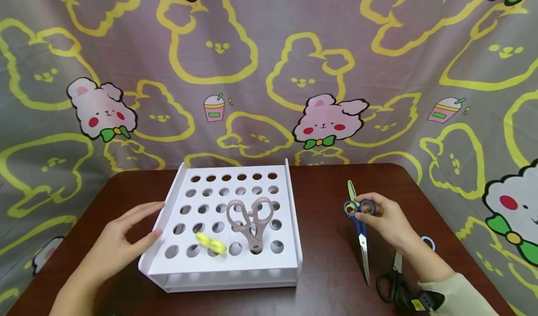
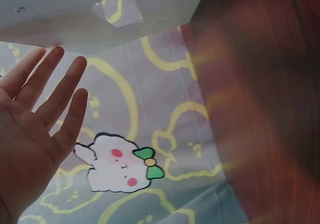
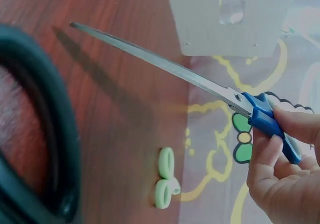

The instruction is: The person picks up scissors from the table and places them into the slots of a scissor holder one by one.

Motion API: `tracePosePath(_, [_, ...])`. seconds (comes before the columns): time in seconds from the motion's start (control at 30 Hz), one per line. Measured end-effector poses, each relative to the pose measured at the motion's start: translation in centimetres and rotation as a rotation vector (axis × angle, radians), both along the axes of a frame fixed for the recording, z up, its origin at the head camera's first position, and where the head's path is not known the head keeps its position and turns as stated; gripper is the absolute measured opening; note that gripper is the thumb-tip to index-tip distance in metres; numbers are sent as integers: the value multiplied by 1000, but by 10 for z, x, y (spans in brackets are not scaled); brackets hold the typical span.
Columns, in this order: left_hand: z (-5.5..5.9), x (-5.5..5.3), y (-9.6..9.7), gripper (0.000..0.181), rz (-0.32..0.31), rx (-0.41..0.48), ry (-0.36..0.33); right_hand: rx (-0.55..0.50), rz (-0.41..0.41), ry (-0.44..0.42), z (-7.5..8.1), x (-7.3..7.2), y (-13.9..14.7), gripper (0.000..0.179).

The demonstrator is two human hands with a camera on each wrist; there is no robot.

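Observation:
My right hand [image 1: 388, 222] pinches a pair of blue-handled scissors [image 1: 360, 227] by the handles, closed blades angled down over the table. In the right wrist view, thumb and fingers grip the blue handle [image 3: 266, 121]. Light green scissors [image 1: 351, 191] lie on the table behind them. With fingers spread and extended, my left hand [image 1: 119, 241] rests at the left side wall of a white rack [image 1: 235, 265] full of round holes. Taupe scissors [image 1: 255, 245] and yellow-handled scissors [image 1: 218, 247] stand in the rack's front row, handles up.
Black-handled scissors [image 1: 402, 296] lie near the right forearm, partly covered by the sleeve [image 1: 458, 295]. A light blue ring [image 1: 429, 241] shows behind that wrist. The dark brown table [image 1: 321, 241] is backed by a patterned curtain [image 1: 252, 22].

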State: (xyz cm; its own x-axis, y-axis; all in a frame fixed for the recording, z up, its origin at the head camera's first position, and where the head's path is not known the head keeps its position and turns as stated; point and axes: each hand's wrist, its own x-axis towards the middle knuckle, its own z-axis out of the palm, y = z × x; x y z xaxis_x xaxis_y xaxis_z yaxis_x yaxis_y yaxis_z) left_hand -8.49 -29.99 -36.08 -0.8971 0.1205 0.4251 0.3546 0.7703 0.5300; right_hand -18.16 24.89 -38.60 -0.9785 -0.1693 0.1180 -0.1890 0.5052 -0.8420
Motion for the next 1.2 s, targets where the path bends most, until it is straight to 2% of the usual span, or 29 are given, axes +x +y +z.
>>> tracePosePath(0.1, [2, 6, 1, 59, -2, -33, 17, -17, 8, 23, 4, 1, -3, 35])
tracePosePath(0.23, [3, 15, 1, 73, 32, -102, -56, -22, 6, 63, 11, 3, -7, 34])
tracePosePath(0.3, [3, 16, 2, 81, 44, -136, -98, -22, -22, 68, 14, 5, -9, 34])
tracePosePath(0.37, [2, 15, 3, 86, 40, -152, -112, -26, -57, 64, 17, 7, -10, 34])
tracePosePath(0.47, [0, 13, 4, 88, 28, -147, -97, -62, -86, 50, 21, 9, -13, 34])
tracePosePath(0.7, [-4, 22, 4, 86, 26, -96, -74, -234, 1, 41, 29, 4, -27, 32])
tracePosePath(1.0, [-8, 23, 6, 84, -18, -18, -55, -378, 39, 53, 46, 4, -41, 28])
tracePosePath(1.2, [-8, 24, 7, 84, -28, 1, -47, -470, 50, 100, 59, 6, -49, 26])
